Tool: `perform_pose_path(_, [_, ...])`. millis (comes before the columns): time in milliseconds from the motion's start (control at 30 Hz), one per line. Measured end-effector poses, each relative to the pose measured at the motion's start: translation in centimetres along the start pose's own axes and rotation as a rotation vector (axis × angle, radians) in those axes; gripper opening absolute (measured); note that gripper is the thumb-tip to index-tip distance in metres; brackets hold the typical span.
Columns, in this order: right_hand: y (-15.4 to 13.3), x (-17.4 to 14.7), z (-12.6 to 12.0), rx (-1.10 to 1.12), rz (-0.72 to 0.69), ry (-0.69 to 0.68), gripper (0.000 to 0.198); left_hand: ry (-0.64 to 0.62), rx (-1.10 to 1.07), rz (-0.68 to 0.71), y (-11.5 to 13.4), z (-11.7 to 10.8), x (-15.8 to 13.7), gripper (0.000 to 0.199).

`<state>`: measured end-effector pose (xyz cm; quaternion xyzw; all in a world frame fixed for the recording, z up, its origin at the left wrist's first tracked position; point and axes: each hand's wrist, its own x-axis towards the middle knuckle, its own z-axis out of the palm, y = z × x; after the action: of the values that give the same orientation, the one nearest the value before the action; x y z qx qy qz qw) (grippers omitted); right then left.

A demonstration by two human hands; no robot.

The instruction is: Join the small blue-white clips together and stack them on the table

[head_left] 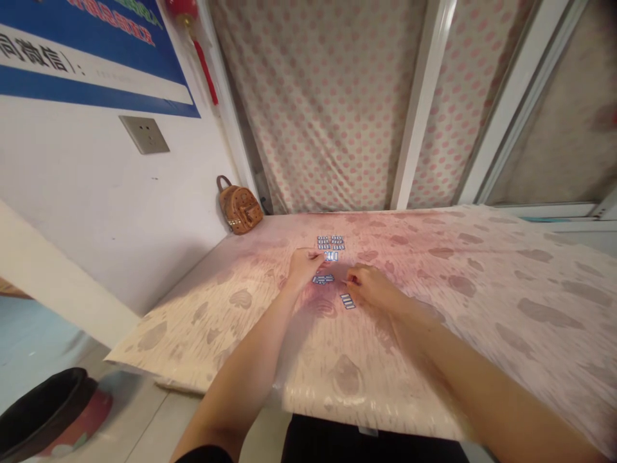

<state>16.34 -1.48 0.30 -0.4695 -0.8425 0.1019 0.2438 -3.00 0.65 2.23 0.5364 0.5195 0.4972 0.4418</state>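
My left hand (304, 267) is closed in a pinch at the left edge of a small white card with dark blue bars (331, 256). Just beyond it, a block of similar small cards (330, 242) lies in rows on the table. Nearer me, below my left fingertips, is a loose overlapping cluster of the same pieces (322, 280). My right hand (370, 283) is closed with fingertips pressed together; a thin sliver seems to show at the tips, too small to name. Another barred card (347, 301) lies flat just below the right fingertips.
A patterned, glossy cloth covers the table (347, 379). At its far left corner a small brown backpack-shaped bag (242, 209) stands against the wall. Dotted curtains (318, 96) hang behind. On the floor at left is a dark-lined bin (53, 415).
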Motion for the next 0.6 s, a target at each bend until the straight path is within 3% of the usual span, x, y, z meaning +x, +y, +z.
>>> perform_pose_path(200, [0.5,0.3,-0.8,0.312,0.139,0.264,0.020,0.020,-0.006,0.001,-0.1,0.2,0.2,0.017])
perform_pose_path(400, [1.2,0.9,-0.4,0.853,0.259,0.282,0.023,0.008,-0.023,0.015,-0.5,0.4,0.2,0.018])
perform_pose_path(467, [1.3,1.0,-0.2,0.868,0.273,0.289,0.026,-0.004,-0.028,0.016,-0.5,0.5,0.2,0.018])
perform_pose_path(600, [1.6,1.1,0.0,0.756,0.152,0.327,0.019,-0.012,-0.010,0.025,-0.3,0.7,0.1,0.018])
